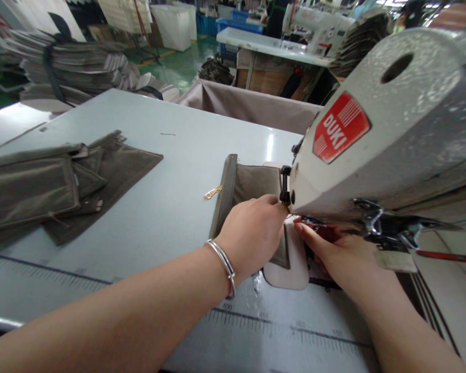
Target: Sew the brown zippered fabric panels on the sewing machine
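A brown-grey fabric piece with a stitched zipper band and a gold zipper pull lies at the needle end of a sewing machine. Over the fabric rests my left hand, wearing a silver bangle; its fingers curl closed close to the needle area, with the tips hidden. My right hand reaches in beneath the machine head. Its thumb points at the presser foot and its fingers bend under, partly hidden. What either hand pinches is too small or covered to make out.
More sewn brown-grey pieces lie at the left of the white table, which has a printed ruler along its front. Bundled fabric stacks stand beyond. A cloth-lined bin adjoins the far edge, with another sewing machine behind it.
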`<state>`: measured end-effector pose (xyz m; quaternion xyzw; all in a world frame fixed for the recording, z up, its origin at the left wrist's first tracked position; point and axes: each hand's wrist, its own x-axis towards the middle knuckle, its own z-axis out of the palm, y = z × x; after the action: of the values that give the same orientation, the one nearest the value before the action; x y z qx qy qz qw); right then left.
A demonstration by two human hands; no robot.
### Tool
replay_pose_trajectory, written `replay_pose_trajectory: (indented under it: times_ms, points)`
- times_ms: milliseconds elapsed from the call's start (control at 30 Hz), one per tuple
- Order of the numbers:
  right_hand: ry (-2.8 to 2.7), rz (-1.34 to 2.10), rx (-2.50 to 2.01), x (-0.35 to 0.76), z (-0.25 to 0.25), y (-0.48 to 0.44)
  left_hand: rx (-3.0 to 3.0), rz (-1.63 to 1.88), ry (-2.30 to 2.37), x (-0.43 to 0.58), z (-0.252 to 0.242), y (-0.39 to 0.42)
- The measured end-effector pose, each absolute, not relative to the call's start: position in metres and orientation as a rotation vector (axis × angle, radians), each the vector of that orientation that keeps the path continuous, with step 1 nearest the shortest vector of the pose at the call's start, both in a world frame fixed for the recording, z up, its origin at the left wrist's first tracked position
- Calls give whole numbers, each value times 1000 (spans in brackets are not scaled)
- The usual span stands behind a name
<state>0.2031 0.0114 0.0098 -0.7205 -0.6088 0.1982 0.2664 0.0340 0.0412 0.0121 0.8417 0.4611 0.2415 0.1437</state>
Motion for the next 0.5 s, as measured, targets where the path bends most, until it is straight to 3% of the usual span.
replay_pose_trajectory:
  times_ms: [500]
  points:
    - [-1777, 544, -1886, 212, 6, 14, 2426, 679, 1356, 35, 15, 41]
